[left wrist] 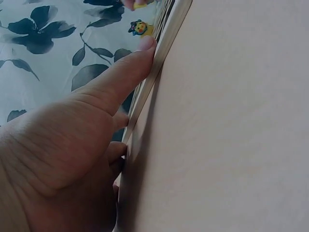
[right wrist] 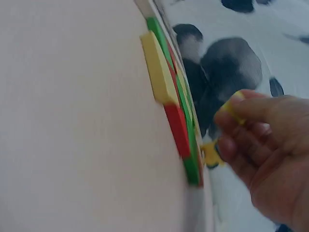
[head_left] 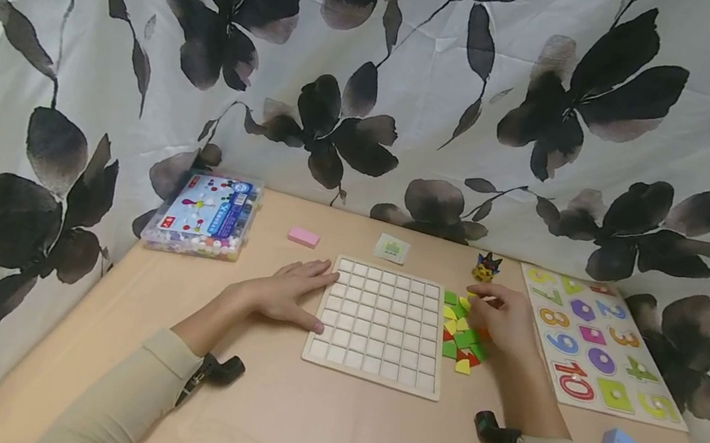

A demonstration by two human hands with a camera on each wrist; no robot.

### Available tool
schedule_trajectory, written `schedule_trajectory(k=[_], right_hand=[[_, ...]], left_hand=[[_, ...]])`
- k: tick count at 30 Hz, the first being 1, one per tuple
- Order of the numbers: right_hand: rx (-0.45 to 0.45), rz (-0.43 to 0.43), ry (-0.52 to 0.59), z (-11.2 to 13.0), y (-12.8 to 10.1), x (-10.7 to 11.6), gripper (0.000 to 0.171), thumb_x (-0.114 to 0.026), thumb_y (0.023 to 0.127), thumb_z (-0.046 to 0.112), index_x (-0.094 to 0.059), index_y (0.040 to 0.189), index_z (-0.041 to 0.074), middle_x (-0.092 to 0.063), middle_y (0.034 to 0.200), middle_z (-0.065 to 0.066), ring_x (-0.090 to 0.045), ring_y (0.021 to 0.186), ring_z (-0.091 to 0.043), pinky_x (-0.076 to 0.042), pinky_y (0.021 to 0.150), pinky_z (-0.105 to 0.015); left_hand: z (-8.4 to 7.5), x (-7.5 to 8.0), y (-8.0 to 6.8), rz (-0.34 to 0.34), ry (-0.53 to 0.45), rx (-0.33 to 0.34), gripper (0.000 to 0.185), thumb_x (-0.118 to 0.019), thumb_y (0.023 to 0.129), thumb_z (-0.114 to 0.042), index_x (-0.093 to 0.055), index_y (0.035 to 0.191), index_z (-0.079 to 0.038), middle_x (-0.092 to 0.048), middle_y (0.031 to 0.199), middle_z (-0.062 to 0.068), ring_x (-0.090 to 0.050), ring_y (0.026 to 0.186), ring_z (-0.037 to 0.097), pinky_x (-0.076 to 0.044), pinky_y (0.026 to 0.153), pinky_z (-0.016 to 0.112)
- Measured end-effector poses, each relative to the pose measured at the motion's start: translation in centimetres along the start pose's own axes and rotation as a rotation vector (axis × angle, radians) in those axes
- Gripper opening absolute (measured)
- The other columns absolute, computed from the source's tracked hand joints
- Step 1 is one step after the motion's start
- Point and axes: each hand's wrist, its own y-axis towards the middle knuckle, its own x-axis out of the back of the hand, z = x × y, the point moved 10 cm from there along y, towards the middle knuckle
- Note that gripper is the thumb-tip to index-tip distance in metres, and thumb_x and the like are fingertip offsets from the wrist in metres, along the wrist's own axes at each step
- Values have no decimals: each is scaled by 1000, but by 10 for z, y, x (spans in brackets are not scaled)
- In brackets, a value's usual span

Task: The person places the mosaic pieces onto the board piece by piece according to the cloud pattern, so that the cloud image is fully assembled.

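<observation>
Resting flat, the left hand [head_left: 285, 292] has straight fingers and its thumb [left wrist: 126, 72] touches the left edge of the wooden grid board [head_left: 382, 324]. Right of the board, the right hand [head_left: 503, 317] pinches a yellow tile [right wrist: 233, 107] in curled fingertips, just above the pile of coloured tiles [head_left: 461, 335].

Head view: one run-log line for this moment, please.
left hand steadies grid board edge | right hand pinches yellow piece over coloured pieces | board cells unfilled
</observation>
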Motion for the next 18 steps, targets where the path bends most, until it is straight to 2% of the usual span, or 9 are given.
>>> schedule_trajectory(k=[4, 6, 10, 15, 18], right_hand=[[68, -35, 23, 31, 5, -10, 22, -71, 100, 14, -74, 119, 4, -73, 110, -14, -66, 88, -25, -56, 67, -19], [125, -58, 0, 47, 9, -15, 17, -74, 98, 13, -75, 114, 6, -75, 106, -11, -67, 89, -20, -54, 70, -15], [191, -24, 34, 75, 16, -33, 14, -75, 96, 8, -77, 110, 6, -77, 105, -12, -71, 88, -20, -56, 71, -16], [220, 45, 64, 98, 24, -59, 18, -71, 98, 6, -77, 115, 1, -77, 108, -16, -69, 89, -21, -54, 71, -18], [177, 63, 135, 103, 29, -72, 20, -69, 100, 7, -76, 117, 0, -76, 109, -17, -70, 90, -30, -60, 74, -27]], left_hand=[[-1, 0, 1, 6, 2, 6, 105, -73, 88, -64, -23, 167, -15, -6, 175, 18, -4, 163, 37, -1, 131, 59], [-2, 1, 1, 7, 1, 6, 105, -73, 89, -63, -23, 167, -15, -6, 175, 17, -4, 163, 37, -1, 131, 60], [-3, 3, 2, 2, 8, 4, 105, -73, 89, -63, -23, 167, -15, -6, 175, 17, -4, 163, 37, -2, 131, 60], [-2, 2, 1, 11, 6, 13, 105, -73, 88, -64, -22, 167, -16, -5, 176, 16, -3, 163, 36, 0, 131, 59], [-1, 2, 0, 8, -2, 15, 105, -73, 88, -64, -22, 167, -16, -5, 176, 16, -3, 163, 37, 0, 131, 58]])
